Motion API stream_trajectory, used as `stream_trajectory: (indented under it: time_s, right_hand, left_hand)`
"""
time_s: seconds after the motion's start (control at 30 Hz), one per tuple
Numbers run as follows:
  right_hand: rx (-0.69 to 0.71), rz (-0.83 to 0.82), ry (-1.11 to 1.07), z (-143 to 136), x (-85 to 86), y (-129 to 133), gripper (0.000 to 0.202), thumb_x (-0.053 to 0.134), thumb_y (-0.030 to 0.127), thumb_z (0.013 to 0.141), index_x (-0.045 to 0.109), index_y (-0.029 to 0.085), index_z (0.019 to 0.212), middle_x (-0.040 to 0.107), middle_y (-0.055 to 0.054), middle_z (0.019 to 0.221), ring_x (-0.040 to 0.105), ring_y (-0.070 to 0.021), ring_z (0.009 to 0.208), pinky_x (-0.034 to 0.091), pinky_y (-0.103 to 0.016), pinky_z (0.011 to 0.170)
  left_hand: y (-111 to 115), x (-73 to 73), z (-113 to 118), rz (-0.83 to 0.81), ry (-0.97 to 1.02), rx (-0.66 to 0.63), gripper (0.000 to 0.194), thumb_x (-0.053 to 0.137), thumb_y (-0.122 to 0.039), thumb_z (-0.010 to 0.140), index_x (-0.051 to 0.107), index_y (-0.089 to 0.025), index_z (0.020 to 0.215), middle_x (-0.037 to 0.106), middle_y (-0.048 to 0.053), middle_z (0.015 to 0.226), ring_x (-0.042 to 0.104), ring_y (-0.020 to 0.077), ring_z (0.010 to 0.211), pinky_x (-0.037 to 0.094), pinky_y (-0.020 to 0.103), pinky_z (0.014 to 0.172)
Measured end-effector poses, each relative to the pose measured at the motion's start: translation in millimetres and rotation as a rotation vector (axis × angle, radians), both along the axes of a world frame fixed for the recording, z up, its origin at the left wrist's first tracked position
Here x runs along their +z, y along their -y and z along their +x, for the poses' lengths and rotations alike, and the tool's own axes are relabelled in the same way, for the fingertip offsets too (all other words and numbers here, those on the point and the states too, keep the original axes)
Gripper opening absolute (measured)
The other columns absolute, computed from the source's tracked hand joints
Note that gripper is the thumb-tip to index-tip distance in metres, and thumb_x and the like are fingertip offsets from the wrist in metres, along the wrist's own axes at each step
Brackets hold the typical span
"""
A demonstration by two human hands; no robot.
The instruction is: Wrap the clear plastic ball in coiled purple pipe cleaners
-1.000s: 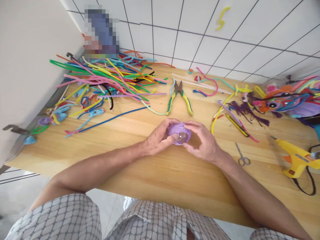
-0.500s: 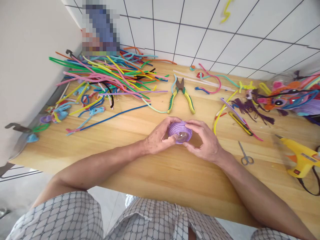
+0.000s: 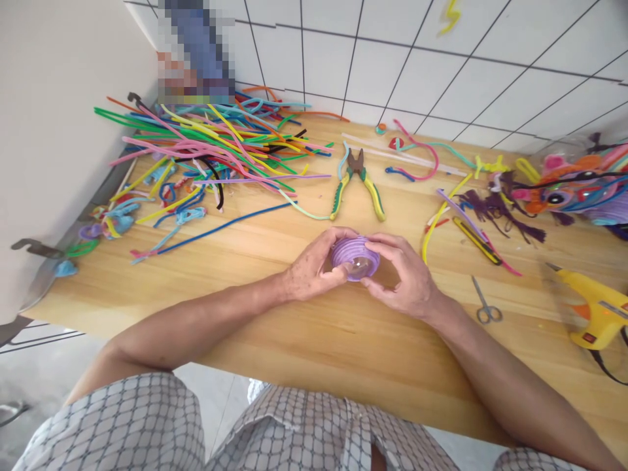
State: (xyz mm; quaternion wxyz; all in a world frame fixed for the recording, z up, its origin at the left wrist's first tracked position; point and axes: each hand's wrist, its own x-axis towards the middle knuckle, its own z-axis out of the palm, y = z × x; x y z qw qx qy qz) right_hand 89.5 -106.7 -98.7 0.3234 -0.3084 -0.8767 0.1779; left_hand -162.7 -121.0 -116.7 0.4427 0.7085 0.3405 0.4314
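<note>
Between both hands is a clear, rounded plastic piece wound with purple pipe cleaner (image 3: 357,250), its see-through middle facing me. My left hand (image 3: 318,265) grips its left side, thumb across the front and fingers behind the rim. My right hand (image 3: 403,275) pinches the right edge between thumb and fingertips. Just beyond the hands lie pliers with yellow and green handles (image 3: 379,201), jaws pointing to the wall. Small scissors (image 3: 485,307) rest on the table to the right of my right hand.
Many coloured pipe cleaners (image 3: 196,140) are heaped at the back left. A yellow glue gun (image 3: 596,304) lies at the right edge, near a yellow-black cutter knife (image 3: 475,241). A colourful figure (image 3: 564,190) stands at the back right. A tiled wall (image 3: 383,59) bounds the wooden table (image 3: 314,353).
The view has shifted slightly, so the table things sit a little differently in the picture. Both hands keep the same hold on the purple piece.
</note>
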Motion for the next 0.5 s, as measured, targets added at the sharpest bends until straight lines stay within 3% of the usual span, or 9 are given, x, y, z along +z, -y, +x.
stream_trajectory:
  time_s: [0.37,0.5]
  right_hand:
    - [0.009,0.075,0.007,-3.8,4.2,-0.7,0.069,0.078,0.027,0.092,0.048,0.028,0.154,0.069,-0.017,0.141,0.07,-0.0346,0.13,0.065,-0.058,0.103]
    - [0.005,0.051,0.032,-2.3,-1.3,-2.7,0.06,0.075,0.026,0.095,0.052,0.03,0.15,0.072,-0.014,0.138,0.073,-0.0329,0.125,0.065,-0.056,0.101]
  left_hand:
    - [1.7,3.1,0.0,-0.021,-0.002,-0.001,0.05,0.063,-0.047,0.104,0.051,-0.019,0.144,0.063,0.019,0.145,0.064,0.0305,0.135,0.053,0.05,0.118]
    - [4.3,7.7,-1.8,-0.014,-0.012,0.077,0.054,0.059,-0.054,0.106,0.05,-0.022,0.148,0.055,0.019,0.157,0.052,0.0332,0.151,0.044,0.055,0.127]
